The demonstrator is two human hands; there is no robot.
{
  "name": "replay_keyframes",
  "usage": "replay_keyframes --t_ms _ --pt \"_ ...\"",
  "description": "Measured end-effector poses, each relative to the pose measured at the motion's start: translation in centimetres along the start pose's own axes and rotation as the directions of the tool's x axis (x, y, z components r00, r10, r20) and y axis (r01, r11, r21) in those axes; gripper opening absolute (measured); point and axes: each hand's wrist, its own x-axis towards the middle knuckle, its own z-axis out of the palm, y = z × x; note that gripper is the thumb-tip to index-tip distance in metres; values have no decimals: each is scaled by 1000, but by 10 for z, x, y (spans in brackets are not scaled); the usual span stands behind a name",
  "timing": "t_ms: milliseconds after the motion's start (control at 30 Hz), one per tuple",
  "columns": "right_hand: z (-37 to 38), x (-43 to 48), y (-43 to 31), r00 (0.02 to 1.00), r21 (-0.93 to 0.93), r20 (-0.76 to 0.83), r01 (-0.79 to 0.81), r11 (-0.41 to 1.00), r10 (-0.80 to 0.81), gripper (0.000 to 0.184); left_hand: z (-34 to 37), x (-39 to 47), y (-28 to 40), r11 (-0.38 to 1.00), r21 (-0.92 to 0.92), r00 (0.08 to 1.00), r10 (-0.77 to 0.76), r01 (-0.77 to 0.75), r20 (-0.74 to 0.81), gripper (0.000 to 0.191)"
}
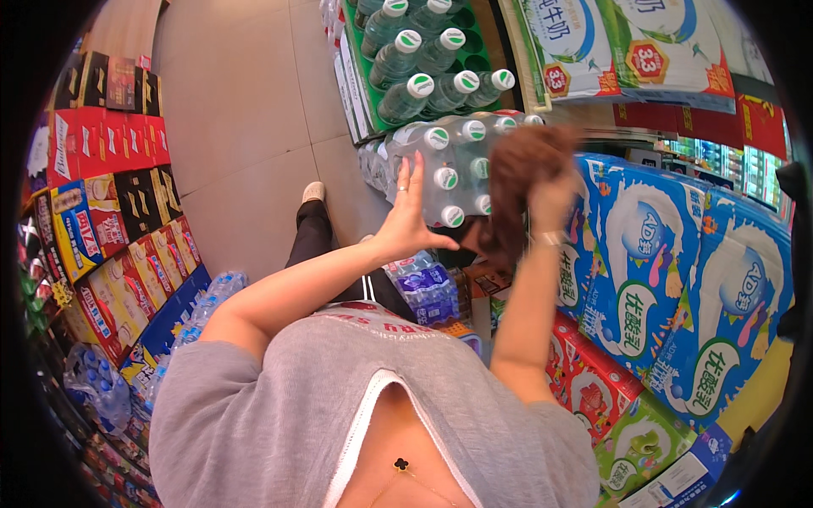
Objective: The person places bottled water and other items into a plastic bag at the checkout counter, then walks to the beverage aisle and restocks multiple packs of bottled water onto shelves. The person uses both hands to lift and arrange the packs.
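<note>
My right hand (554,197) grips a brown cloth (517,171), which hangs down blurred by motion and covers part of the bottles behind it. My left hand (406,219), a ring on one finger, is spread with the fingertips against the near side of a shrink-wrapped pack of clear plastic bottles (448,152). White caps with a green leaf mark top these bottles. Just beyond the pack, a green display rack (473,19) holds more upright bottles (406,98) of the same kind; some of its round slots hold none.
Blue drink cartons (641,267) are stacked close on the right, with milk cartons (571,44) above. A wrapped purple-labelled bottle pack (425,289) stands low by my legs. Beer cases (108,143) line the left, across the tiled floor (235,82).
</note>
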Motion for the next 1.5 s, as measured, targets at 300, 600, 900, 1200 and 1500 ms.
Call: replay_keyframes --t_ms 300,600,900,1200,1500 --pt "113 -97 -19 492 314 539 636 705 -683 17 46 -7 -50 998 0 997 -64 64 -45 103" --pt "35 -35 -23 690 -321 461 716 620 -558 51 57 5 -57 994 100 998 -32 38 -63 93" --pt "11 25 15 868 -525 43 442 728 -495 50 48 10 -16 995 94 973 -11 34 -230 125" --pt "48 -149 55 934 -260 -294 128 957 -205 53 46 8 -27 976 206 983 -29 67 -179 124" --pt "-22 -130 170 745 973 112 -216 79 658 26 -3 -48 -76 959 225 971 -128 174 -203 108"
